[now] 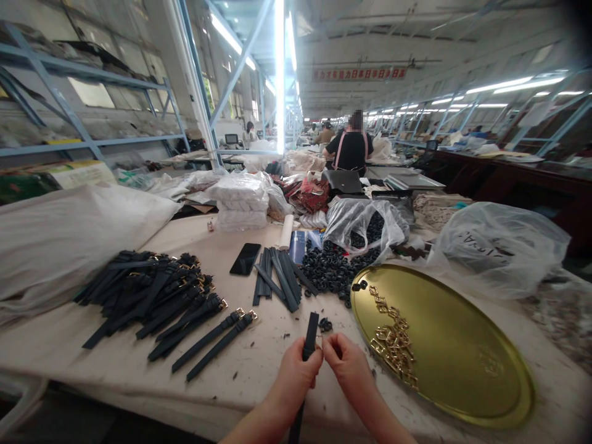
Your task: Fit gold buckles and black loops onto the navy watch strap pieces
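Note:
My left hand (298, 370) is closed around a black strap (311, 333), which stands up out of the fist and runs down below it. At the strap's side, a gold-coloured bit of metal (319, 343) glints between my hands, mostly covered by fingers. My right hand (343, 361) is pinched right beside it; whatever lies between its fingertips is hidden. Just beyond my hands lie a few small black loops (325, 324). Gold buckles (393, 342) are heaped on the left part of an oval gold tray (467, 345), to the right of my hands.
Buckled black straps (152, 290) are piled at the left, with two more (221, 345) laid separately. Flat black strips (280, 277), a phone (245, 259) and a heap of black loops (333, 265) lie ahead. Plastic bags (499, 246) crowd the back; a person (350, 148) is farther off.

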{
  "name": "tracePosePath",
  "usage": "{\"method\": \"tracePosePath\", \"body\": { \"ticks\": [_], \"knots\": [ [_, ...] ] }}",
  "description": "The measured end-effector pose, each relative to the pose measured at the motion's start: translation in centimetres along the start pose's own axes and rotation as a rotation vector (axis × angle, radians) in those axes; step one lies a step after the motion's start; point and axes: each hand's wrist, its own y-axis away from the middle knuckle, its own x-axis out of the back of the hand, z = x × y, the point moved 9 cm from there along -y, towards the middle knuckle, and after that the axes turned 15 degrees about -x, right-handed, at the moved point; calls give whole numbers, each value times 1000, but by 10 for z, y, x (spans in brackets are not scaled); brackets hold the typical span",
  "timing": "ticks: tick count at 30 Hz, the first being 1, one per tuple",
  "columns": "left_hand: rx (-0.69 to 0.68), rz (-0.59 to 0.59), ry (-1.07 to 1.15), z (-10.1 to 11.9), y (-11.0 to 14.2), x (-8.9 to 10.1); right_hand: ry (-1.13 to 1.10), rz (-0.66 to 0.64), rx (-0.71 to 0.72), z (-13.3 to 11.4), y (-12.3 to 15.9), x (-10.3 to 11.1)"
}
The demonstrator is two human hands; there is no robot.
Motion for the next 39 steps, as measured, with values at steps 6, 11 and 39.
{"method": "tracePosePath", "body": {
  "ticks": [6,11,39],
  "knots": [
    [-223,-180,-373,43,2,12,-323,-29,116,-17,14,21],
    [-262,-263,-568,59,7,21,-455,-378,154,-30,26,5],
    [-219,-410,-696,34,30,30,-1407,-482,-649,16,46,-56]
  ]
}}
